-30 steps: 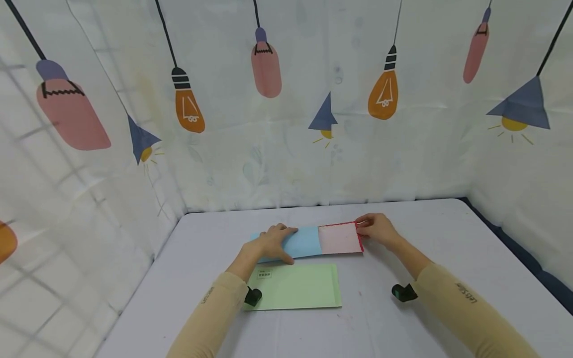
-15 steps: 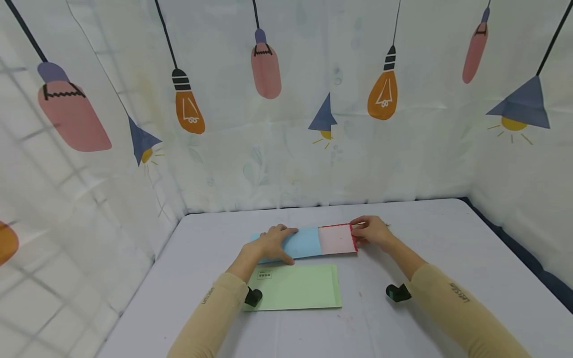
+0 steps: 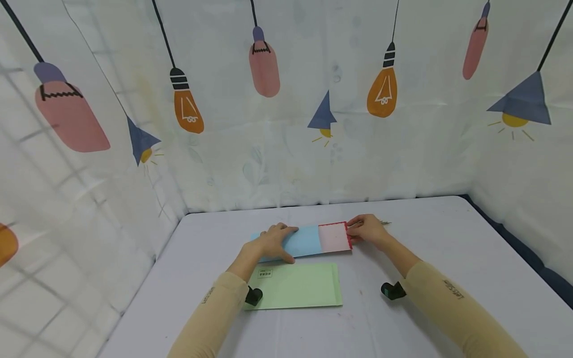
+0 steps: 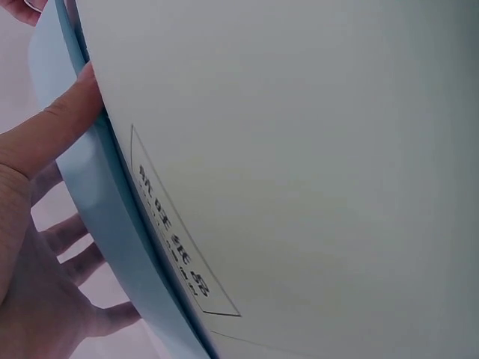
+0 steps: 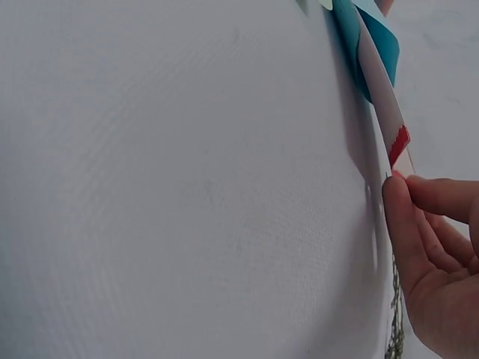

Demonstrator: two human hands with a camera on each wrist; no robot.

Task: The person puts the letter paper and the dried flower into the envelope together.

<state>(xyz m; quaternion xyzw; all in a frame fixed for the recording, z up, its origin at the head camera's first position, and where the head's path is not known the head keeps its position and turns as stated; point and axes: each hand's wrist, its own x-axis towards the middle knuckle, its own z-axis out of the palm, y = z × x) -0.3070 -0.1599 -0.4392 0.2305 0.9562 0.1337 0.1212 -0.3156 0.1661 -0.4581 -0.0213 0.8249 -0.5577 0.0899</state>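
A long blue envelope (image 3: 301, 241) lies across the middle of the grey table (image 3: 447, 238). A pale pink sheet with a red edge (image 3: 333, 237) sticks out of its right end. My left hand (image 3: 270, 241) rests flat on the envelope's left part, fingers spread; the left wrist view shows the thumb (image 4: 52, 134) against the blue envelope (image 4: 112, 224). My right hand (image 3: 364, 229) pinches the sheet's red right edge. In the right wrist view the fingertips (image 5: 400, 209) meet just below the red edge (image 5: 398, 143).
A light green envelope (image 3: 297, 286) with a small printed box lies flat in front of the blue one, near my left forearm. A thin dark strand (image 3: 384, 222) lies behind my right hand. Curtains printed with lamps wall in the table on three sides.
My right hand has moved left with the pink sheet, and less of the sheet shows outside the blue envelope. My left hand has stayed in place.
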